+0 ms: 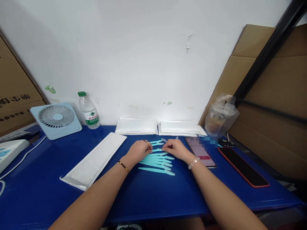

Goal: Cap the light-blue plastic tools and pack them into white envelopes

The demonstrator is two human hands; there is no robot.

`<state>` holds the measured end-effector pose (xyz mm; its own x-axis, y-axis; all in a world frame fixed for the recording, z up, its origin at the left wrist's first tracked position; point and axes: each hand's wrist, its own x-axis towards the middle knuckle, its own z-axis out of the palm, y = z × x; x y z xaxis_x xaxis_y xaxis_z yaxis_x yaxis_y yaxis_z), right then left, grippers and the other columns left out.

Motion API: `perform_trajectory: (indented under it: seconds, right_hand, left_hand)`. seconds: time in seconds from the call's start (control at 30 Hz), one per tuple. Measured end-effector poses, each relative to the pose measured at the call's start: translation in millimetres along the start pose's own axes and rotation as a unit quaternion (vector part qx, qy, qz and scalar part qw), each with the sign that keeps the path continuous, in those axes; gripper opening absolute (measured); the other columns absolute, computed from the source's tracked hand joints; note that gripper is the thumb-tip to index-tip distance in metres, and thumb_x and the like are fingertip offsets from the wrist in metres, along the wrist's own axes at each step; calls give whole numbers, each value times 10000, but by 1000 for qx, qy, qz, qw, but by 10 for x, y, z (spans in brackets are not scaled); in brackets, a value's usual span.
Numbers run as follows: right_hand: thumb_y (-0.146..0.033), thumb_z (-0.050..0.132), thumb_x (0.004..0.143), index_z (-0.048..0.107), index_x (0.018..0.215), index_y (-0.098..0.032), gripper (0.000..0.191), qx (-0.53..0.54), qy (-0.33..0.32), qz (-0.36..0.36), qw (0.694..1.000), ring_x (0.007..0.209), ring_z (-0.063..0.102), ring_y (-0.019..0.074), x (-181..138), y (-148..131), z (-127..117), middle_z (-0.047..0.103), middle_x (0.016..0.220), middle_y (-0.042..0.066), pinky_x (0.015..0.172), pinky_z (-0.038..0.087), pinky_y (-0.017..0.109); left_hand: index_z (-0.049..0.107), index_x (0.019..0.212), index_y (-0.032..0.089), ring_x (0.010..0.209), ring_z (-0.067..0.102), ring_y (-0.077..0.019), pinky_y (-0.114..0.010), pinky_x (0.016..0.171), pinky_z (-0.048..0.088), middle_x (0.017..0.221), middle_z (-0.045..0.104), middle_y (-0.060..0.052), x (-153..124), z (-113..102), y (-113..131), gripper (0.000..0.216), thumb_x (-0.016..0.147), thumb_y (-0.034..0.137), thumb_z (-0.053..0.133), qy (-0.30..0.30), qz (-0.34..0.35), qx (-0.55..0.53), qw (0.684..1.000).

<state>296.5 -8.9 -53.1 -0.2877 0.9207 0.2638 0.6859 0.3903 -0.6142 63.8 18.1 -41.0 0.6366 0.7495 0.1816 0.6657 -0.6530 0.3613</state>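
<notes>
Over on the blue table (158,198), spacing things out looks to be the step, and the next move calls for light fingertips: the left hand (139,150), its hold too hidden to tell, and the right hand (177,149), pinching a tip, work at a row of turquoise sticks (156,157), one stick (157,149) lying between them

The single view comes from the person's head. It faces forward and down, near above the blue table (144,199); the left hand (137,150) and the right hand (177,149) reach in from below, and the white wall (134,57) ahead fills most of the upper half.
</notes>
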Motion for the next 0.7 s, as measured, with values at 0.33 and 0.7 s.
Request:
perform_trajectory:
  seconds: [0.33,0.7]
  right_hand:
    - [-206,576,790,723,815,-216,149,-106,77,33,991,776,601,175,117,205,17,651,830,42,737,458,286]
    - [-191,573,788,724,847,-217,164,-44,49,3,998,774,596,157,96,187,-4,651,849,35,743,455,275]
  left_hand:
    - [694,967,222,964,569,-188,-294,872,454,1002,652,-35,27,49,-374,237,835,254,500,78,-6,-37,996]
    - [709,912,209,876,603,-164,-265,816,475,922,675,-24,44,28,-312,250,817,201,478,60,-15,-60,996]
